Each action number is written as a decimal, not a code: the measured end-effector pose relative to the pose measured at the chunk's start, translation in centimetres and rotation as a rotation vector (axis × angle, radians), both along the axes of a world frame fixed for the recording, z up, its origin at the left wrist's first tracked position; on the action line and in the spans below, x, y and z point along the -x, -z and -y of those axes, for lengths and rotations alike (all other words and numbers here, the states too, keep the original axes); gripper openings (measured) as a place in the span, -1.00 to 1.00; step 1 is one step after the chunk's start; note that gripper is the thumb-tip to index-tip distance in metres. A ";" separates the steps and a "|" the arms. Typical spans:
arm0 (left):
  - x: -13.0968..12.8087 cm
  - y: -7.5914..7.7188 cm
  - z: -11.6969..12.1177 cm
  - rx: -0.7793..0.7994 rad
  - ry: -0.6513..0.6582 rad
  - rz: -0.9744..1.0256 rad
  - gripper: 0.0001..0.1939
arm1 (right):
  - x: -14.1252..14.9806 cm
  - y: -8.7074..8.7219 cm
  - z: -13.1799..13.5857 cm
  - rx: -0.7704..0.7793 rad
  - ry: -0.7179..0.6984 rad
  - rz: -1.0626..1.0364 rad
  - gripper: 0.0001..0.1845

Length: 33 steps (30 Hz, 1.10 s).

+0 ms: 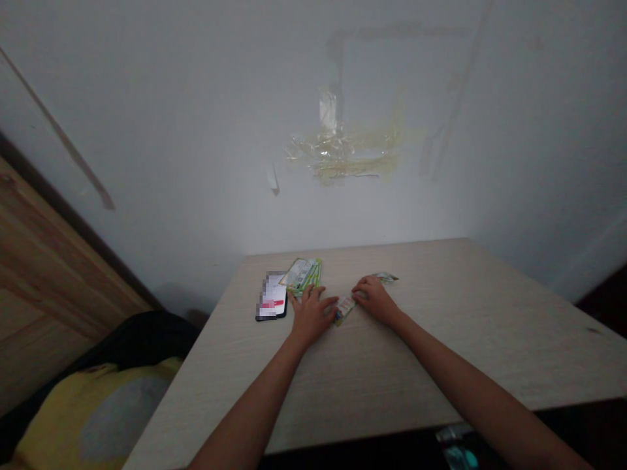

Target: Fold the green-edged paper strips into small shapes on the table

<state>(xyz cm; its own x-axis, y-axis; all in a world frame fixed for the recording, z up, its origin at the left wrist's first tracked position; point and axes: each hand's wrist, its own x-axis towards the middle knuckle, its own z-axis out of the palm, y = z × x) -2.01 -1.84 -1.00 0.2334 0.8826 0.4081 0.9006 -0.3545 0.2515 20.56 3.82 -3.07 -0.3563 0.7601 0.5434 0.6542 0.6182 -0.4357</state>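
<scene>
A small, colourful printed packet (345, 308) lies on the table between my two hands. My left hand (309, 316) is palm down with its fingers spread; its right side touches the packet's left edge. My right hand (376, 299) has its fingers curled, with the tips pinching the packet's upper right edge. Just beyond my left fingertips is a stack of green and white printed packets (301, 274). Behind my right hand lies another green and white packet (386, 277), partly covered by the hand.
A phone (273, 303) with a lit screen lies left of my left hand, next to the stack. The pale wooden table (465, 313) meets a wall (196, 130) with tape remnants. A yellow and grey cushion-like thing (98, 411) is below left, near a wooden panel (44, 274).
</scene>
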 end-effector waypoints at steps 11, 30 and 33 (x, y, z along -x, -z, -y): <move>0.2 0.1 -0.2 0.016 0.028 -0.016 -0.76 | 0.1 0.3 0.2 0.018 0.014 0.055 -0.85; 0.2 -0.2 -0.2 0.082 0.032 -0.002 -0.73 | 0.1 0.2 0.1 0.016 -0.030 0.055 -0.88; 0.1 -0.3 -0.1 0.097 0.031 -0.005 -0.70 | 0.1 0.1 0.2 0.021 -0.041 0.055 -0.89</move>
